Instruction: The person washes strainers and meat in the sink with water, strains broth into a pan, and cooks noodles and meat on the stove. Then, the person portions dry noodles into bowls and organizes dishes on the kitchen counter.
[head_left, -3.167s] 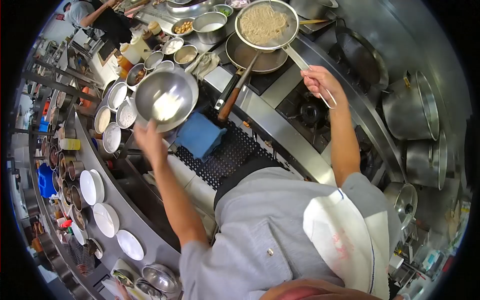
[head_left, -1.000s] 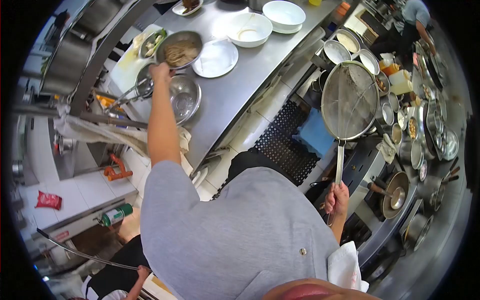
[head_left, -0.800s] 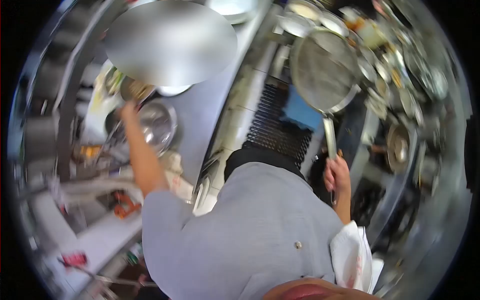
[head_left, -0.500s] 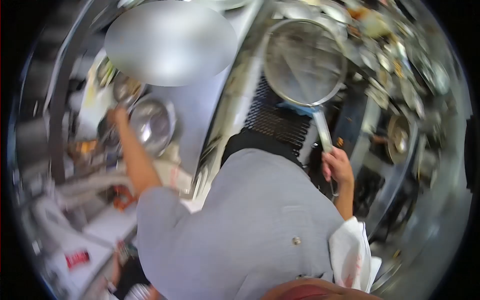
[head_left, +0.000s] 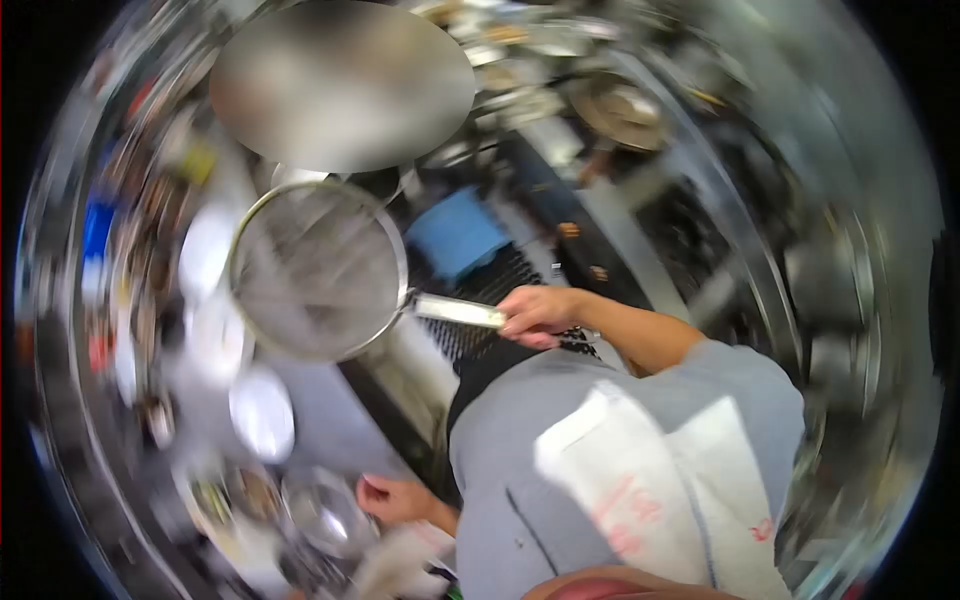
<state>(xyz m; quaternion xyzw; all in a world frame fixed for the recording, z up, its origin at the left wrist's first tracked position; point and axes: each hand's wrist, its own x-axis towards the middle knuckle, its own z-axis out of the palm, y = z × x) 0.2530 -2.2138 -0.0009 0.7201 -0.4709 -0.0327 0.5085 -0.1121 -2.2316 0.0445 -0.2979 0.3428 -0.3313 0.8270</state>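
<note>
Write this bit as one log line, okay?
right hand: holds strainer by handle; left hand: near metal bowl, contact unclear; view: blurred

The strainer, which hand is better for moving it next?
Probably the right hand: its fingers are wrapped around the handle of the strainer. The left hand is lower down, beside the shiny bowl and away from the handle.
</note>
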